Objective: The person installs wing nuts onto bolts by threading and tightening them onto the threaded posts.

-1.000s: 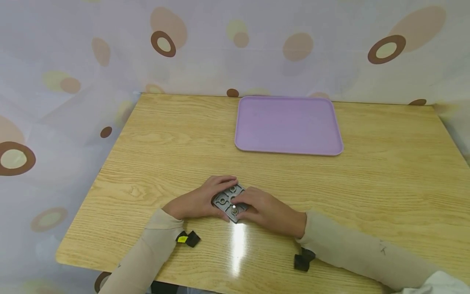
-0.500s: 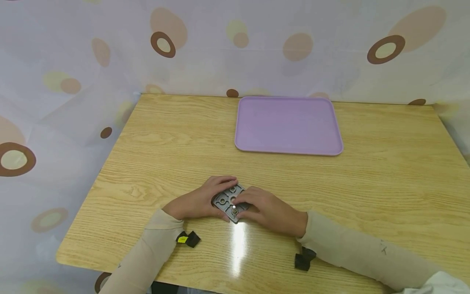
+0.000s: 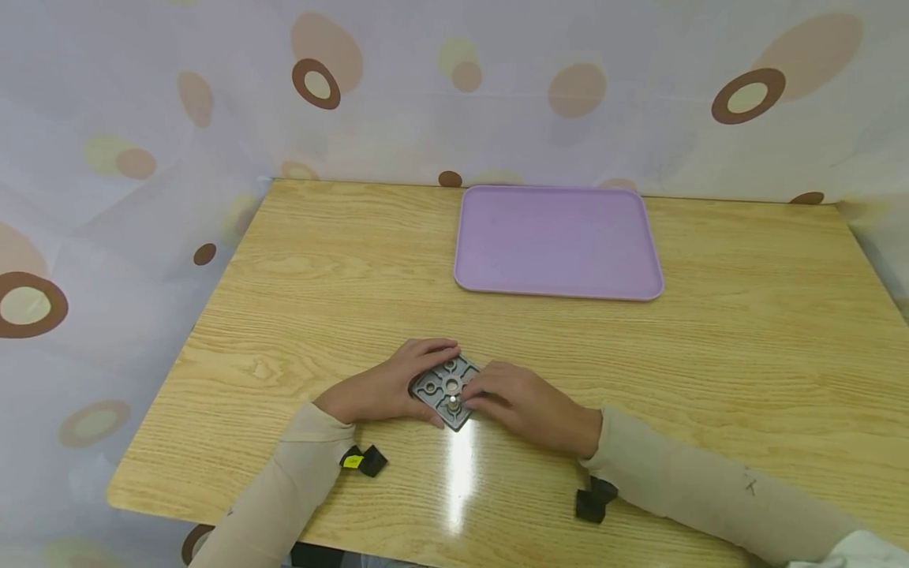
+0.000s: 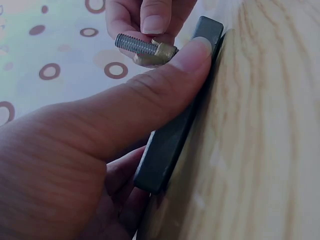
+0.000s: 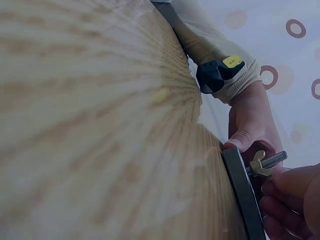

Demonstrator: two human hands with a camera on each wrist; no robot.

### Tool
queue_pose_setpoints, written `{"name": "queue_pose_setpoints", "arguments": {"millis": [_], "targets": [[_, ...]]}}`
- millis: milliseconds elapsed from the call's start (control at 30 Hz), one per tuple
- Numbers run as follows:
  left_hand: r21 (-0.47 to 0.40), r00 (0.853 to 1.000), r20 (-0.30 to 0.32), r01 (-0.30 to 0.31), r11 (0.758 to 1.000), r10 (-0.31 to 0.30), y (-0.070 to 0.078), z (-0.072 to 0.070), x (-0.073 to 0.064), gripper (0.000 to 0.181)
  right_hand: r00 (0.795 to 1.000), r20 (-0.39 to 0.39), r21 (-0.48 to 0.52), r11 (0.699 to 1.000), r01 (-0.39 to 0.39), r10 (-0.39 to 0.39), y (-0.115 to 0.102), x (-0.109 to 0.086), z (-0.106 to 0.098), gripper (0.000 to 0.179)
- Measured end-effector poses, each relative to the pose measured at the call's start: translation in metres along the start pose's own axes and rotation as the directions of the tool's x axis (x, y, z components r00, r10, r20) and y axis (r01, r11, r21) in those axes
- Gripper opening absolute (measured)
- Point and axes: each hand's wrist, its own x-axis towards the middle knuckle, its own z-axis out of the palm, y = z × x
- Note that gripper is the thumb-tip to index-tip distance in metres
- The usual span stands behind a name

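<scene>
A square grey metal plate with round bosses lies on the wooden table, near its front. My left hand grips it by opposite edges, thumb on the near side and fingers on the far side. From the plate rises a threaded bolt, carrying a brass wing nut partway along its thread. My right hand is at the plate's right corner, its thumb and fingertips pinching a wing of the nut. In the left wrist view, my left thumb presses the plate's dark side.
A purple tray lies at the back of the wooden table, against a patterned cloth backdrop. Black wrist devices hang below both sleeves.
My right hand has shifted slightly right, its fingertips drawn back from the plate's middle, so the central hole shows more. The left hand and plate have stayed in place.
</scene>
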Motion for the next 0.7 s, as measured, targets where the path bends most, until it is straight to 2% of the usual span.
{"name": "queue_pose_setpoints", "arguments": {"millis": [267,500,700], "targets": [[-0.004,1.0,0.0,0.012,1.0,-0.012,0.0004,0.0002,-0.0001,0.095,1.0,0.017,0.026,1.0,-0.002,0.001,0.0002,0.0006,0.0022,0.016],[-0.002,1.0,-0.002,0.013,1.0,-0.013,-0.0007,0.0009,-0.0002,0.096,1.0,0.011,0.011,1.0,0.002,-0.002,-0.0022,0.0039,0.0054,0.029],[0.0,1.0,-0.001,0.018,1.0,-0.018,-0.0013,0.0013,-0.0001,0.096,0.999,0.033,-0.001,1.0,0.019,-0.019,-0.0042,0.0065,0.0078,0.032]]}}
